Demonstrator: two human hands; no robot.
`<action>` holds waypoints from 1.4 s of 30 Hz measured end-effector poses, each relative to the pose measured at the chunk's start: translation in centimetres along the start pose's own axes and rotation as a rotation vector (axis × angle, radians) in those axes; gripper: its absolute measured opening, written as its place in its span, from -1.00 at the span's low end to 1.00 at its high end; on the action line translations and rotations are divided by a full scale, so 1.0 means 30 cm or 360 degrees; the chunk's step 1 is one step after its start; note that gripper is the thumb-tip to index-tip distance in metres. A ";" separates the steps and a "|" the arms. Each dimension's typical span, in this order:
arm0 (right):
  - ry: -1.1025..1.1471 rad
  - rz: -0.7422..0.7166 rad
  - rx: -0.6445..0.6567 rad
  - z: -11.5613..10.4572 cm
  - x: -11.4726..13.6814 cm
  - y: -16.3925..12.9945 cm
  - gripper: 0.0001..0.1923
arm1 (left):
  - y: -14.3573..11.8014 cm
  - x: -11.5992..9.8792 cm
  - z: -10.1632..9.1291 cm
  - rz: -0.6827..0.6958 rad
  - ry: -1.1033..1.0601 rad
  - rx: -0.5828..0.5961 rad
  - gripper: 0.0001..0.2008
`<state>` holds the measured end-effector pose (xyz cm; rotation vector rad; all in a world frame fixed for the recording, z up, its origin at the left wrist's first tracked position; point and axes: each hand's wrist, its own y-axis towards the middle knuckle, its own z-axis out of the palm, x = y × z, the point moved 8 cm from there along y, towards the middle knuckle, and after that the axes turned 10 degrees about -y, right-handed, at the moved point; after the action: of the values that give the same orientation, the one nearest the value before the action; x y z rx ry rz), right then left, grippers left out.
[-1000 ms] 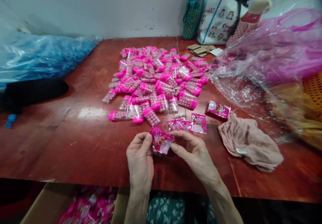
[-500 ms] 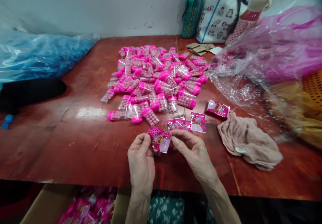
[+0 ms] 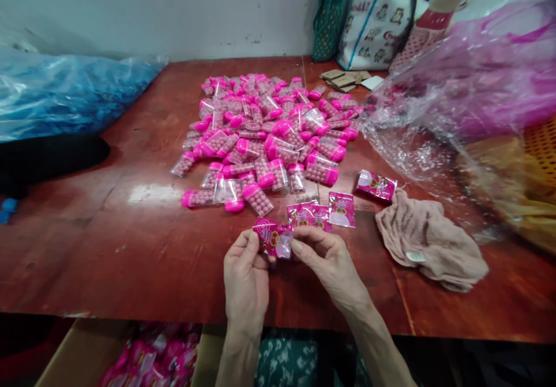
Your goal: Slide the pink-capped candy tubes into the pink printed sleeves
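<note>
Between both hands, above the table's near part, is a small pink printed wrapper [image 3: 273, 238]. My left hand [image 3: 247, 268] is closed on its left end, thumb on top. The thumb and fingers of my right hand [image 3: 328, 259] pinch its right end. What lies under or inside the wrapper is mostly hidden. Just beyond my hands lie flat pink wrappers [image 3: 309, 215] and a single one [image 3: 341, 209] to their right. Farther back spreads a heap of clear containers [image 3: 260, 138] with pink caps, filled with small pink balls.
To the right are a pink wrapper stack [image 3: 376, 185], a crumpled cloth [image 3: 430, 239] and a clear plastic bag [image 3: 417, 138]. A blue bag [image 3: 73, 94] and black object [image 3: 52, 158] lie left. Below the table edge, a carton [image 3: 82, 352] holds pink packets.
My right fingers have shifted slightly left along the wrapper, which has tilted a little. The whole view has shifted slightly. Both hands keep their hold.
</note>
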<state>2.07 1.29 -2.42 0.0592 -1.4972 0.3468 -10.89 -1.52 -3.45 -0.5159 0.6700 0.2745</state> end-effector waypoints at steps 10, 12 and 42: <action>-0.0159 -0.0026 0.0069 0.002 0.011 -0.001 -0.89 | 0.017 -0.033 0.004 0.0038 0.0175 0.0150 -0.90; -0.0161 -0.0048 0.0041 0.002 0.018 -0.001 -0.89 | 0.014 -0.030 0.004 0.0012 0.0240 0.0154 -0.91; -0.0450 -0.0406 -0.0253 -0.010 0.066 -0.006 -0.90 | -0.009 -0.027 0.019 0.0056 0.0295 0.0208 -0.82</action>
<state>2.49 1.58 -0.48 0.1771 -1.7688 0.0121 -11.10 -1.50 -2.46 -0.4073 0.8717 0.2156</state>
